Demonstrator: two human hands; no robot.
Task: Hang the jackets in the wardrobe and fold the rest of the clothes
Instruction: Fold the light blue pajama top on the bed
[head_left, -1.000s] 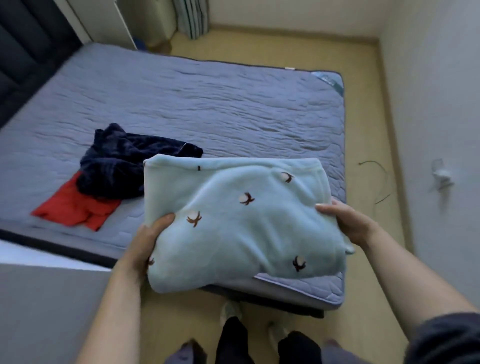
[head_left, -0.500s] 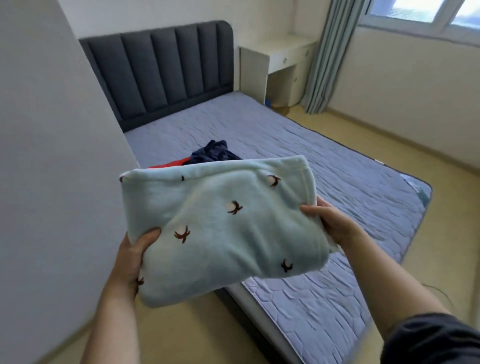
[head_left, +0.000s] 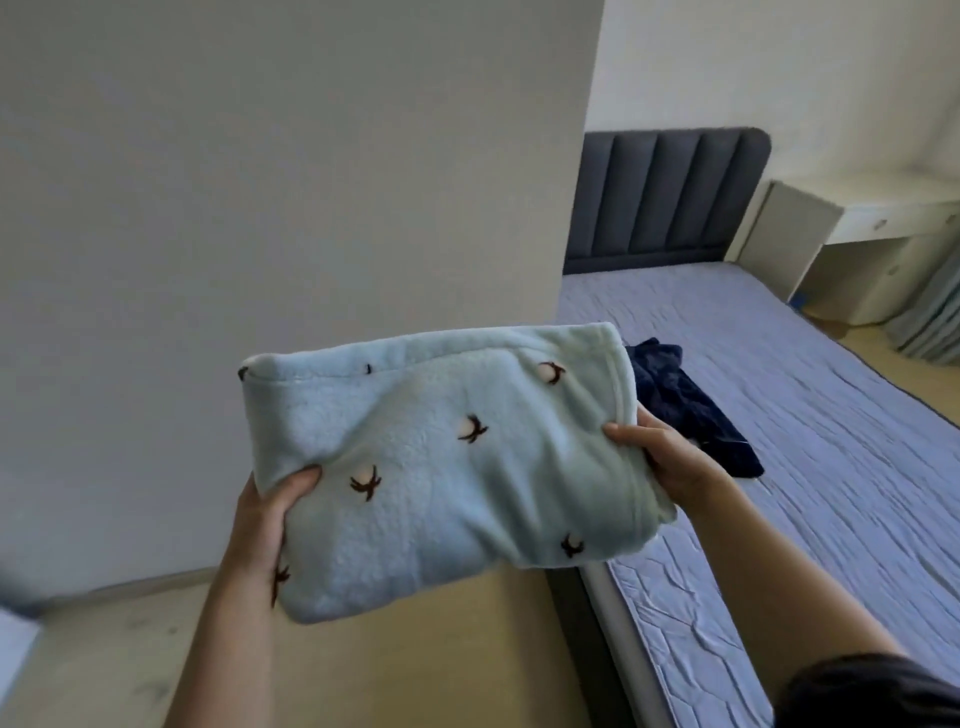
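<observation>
A folded light-blue fleece garment (head_left: 441, 457) with small brown flower prints is held in the air in front of me. My left hand (head_left: 265, 519) grips its left edge, thumb on top. My right hand (head_left: 670, 462) grips its right edge. Behind the fleece, a crumpled navy garment (head_left: 685, 410) lies on the bed (head_left: 810, 426). The red garment seen earlier is hidden.
A tall pale panel or wall (head_left: 291, 208) fills the left and middle, close ahead. The bed has a dark padded headboard (head_left: 660, 197). A white desk (head_left: 852, 228) and curtains (head_left: 930, 317) stand at the far right. Beige floor (head_left: 363, 660) lies below the fleece.
My view has swung left, away from the bed toward the pale panel. Both hands keep holding the folded fleece and carry it off the mattress edge.
</observation>
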